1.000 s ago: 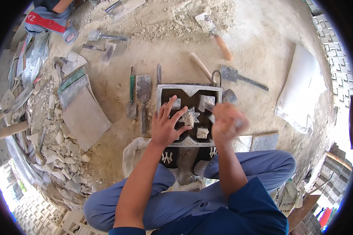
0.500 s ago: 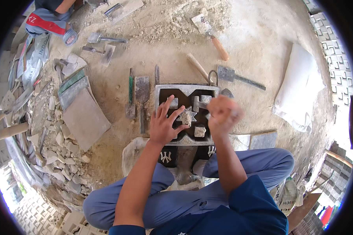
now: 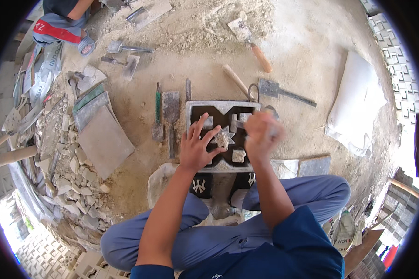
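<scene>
The person sits cross-legged on the sandy floor (image 3: pixel 209 56) with a square grey metal mould with dark cut-out cells (image 3: pixel 222 135) right in front of the knees. The left hand (image 3: pixel 196 148) lies flat on the mould's left half, fingers spread apart, the fingertips touching a pale star-shaped stone piece (image 3: pixel 223 138) at the mould's centre. The right hand (image 3: pixel 261 135) is curled shut over the mould's right side, blurred; something thin shows in its grip, but I cannot tell what it is. A small pale square block (image 3: pixel 238 155) sits in a cell at about 5 o'clock from the star. At 9 o'clock from the mould lie a flat grey trowel (image 3: pixel 171 109) and a green-handled tool (image 3: pixel 158 104), side by side. At 12 to 1 o'clock rest a wooden-handled hammer (image 3: pixel 237 80) and a dark flat-bladed scraper (image 3: pixel 277 90). A white sack (image 3: pixel 358 102) lies well apart at 3 o'clock, and a heap of broken pale rubble (image 3: pixel 74 172) spreads at 9 o'clock
</scene>
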Demonstrator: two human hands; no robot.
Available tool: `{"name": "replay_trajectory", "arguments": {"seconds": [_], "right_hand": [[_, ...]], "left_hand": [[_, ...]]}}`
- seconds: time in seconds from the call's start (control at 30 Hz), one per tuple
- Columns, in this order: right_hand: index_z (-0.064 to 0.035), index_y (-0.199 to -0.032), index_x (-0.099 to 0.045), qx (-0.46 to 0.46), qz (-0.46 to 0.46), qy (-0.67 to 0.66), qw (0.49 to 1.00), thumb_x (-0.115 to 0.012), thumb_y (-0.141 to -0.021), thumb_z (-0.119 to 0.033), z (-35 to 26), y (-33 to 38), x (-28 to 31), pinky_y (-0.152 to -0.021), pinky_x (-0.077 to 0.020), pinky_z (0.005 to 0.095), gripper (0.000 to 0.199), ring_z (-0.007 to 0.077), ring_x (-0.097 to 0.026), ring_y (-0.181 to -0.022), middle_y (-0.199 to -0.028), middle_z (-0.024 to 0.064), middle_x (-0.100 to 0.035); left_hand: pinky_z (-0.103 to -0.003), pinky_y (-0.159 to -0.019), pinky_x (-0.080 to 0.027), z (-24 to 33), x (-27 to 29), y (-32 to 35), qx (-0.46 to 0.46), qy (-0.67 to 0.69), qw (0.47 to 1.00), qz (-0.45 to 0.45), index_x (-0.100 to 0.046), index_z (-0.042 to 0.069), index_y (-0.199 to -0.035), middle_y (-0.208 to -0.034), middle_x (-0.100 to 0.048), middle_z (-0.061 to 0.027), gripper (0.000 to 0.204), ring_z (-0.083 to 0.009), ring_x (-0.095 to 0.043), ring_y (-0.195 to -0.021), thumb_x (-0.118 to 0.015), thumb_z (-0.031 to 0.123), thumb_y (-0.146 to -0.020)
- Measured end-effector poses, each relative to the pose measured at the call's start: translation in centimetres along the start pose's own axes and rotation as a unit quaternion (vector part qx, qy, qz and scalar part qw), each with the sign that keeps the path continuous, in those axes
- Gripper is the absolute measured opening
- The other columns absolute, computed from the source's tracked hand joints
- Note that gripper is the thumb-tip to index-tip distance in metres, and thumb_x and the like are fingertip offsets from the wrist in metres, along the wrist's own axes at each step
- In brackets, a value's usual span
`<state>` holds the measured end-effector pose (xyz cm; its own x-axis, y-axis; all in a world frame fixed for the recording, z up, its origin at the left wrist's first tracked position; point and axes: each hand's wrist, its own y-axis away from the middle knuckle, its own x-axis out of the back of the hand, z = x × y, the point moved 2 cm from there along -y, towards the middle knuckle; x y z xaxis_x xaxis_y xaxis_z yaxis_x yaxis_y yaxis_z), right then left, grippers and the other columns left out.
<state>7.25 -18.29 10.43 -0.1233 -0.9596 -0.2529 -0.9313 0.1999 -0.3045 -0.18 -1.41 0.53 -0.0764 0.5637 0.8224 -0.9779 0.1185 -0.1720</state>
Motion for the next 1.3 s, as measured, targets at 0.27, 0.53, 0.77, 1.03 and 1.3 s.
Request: {"name": "replay_trajectory", "arguments": {"seconds": [0.27, 0.53, 0.77, 1.03, 1.3], "right_hand": [[-0.0074, -0.057, -0.045, -0.029, 0.114, 0.013, 0.993, -0.061, -0.110, -0.033, -1.2, -2.6, -1.9, -0.046, -0.0291, 0.0274, 0.060, 0.0049, -0.040, -0.050, -0.054, -0.0028, -0.045], [-0.0047, -0.062, -0.049, -0.020, 0.163, 0.002, 0.987, -0.059, -0.110, -0.037, -2.8, -2.5, -2.3, -0.048, -0.0326, 0.0268, 0.059, 0.0072, -0.042, -0.052, -0.056, -0.0006, -0.048], [-0.0040, -0.064, -0.056, -0.022, 0.147, 0.092, 0.985, -0.063, -0.109, -0.032, -2.0, -0.7, -3.6, -0.049, -0.0307, 0.0256, 0.053, 0.0035, -0.041, -0.054, -0.057, -0.0045, -0.047], [-0.0021, -0.064, -0.059, -0.050, 0.129, 0.132, 0.982, -0.070, -0.104, -0.025, -0.3, -1.5, -3.8, -0.048, -0.0203, 0.0275, 0.047, 0.0010, -0.033, -0.056, -0.056, -0.0093, -0.039], [0.0001, -0.062, -0.054, -0.017, 0.130, 0.168, 0.977, -0.071, -0.103, -0.023, 0.3, -1.5, -3.8, -0.047, -0.0194, 0.0293, 0.050, 0.0017, -0.030, -0.056, -0.055, -0.0073, -0.035]], "left_hand": [[-0.053, -0.104, -0.048, -0.2, -0.2, 0.5, -0.001, 0.007, 1.000, 0.002, -0.066, 0.028, -0.139, -0.166, -0.038, -0.0077, 0.077, -0.0346, -0.049, -0.140, -0.091, 0.048, -0.069], [-0.054, -0.108, -0.045, -0.3, -0.4, 0.9, 0.010, 0.015, 1.000, -0.007, -0.063, 0.025, -0.138, -0.167, -0.036, -0.0065, 0.077, -0.0346, -0.048, -0.141, -0.089, 0.052, -0.071], [-0.054, -0.108, -0.045, -0.3, -0.3, 0.9, 0.014, 0.033, 0.999, 0.001, -0.065, 0.020, -0.126, -0.168, -0.036, -0.0062, 0.068, -0.0349, -0.047, -0.142, -0.088, 0.053, -0.072], [-0.055, -0.105, -0.045, -0.2, -0.2, 0.7, 0.012, 0.040, 0.999, -0.005, -0.068, 0.016, -0.116, -0.167, -0.037, -0.0066, 0.062, -0.0343, -0.046, -0.143, -0.090, 0.051, -0.070], [-0.054, -0.105, -0.045, -0.2, -0.3, 0.6, 0.003, 0.031, 0.999, 0.009, -0.069, 0.015, -0.116, -0.167, -0.037, -0.0073, 0.061, -0.0345, -0.047, -0.142, -0.090, 0.050, -0.070]]}}
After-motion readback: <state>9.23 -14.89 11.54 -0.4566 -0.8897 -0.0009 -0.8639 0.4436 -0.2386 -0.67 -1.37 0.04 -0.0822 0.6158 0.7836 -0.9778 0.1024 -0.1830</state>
